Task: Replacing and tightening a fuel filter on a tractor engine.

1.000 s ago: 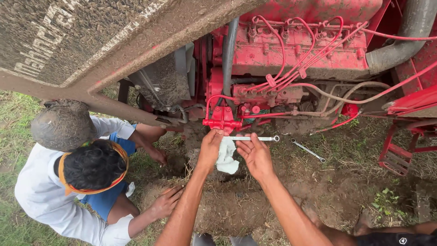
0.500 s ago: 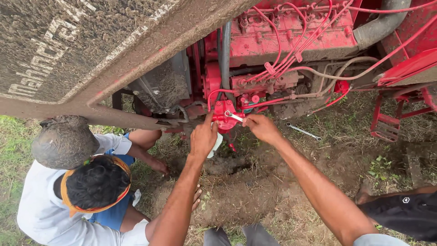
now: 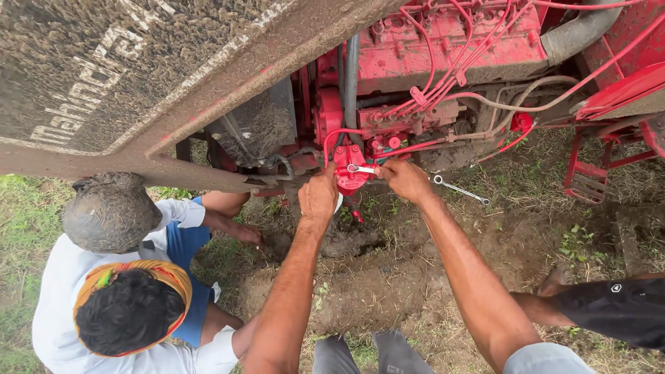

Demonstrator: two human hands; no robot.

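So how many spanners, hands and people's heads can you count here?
Spanners: 2, one at the red engine part, one on the ground
Person's own hands: 2, left hand and right hand
Co-worker's hand on the soil: 1
Heads: 1
Total: 6

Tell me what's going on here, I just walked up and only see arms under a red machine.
A person reaches both hands to a small red part low on the engine of a muddy red tractor. The right hand holds a wrench against that part; the left hand presses on it, a pale cloth showing underneath. A second wrench lies on the ground. Another person in a white shirt crouches at the left, one hand near the dug-out soil.
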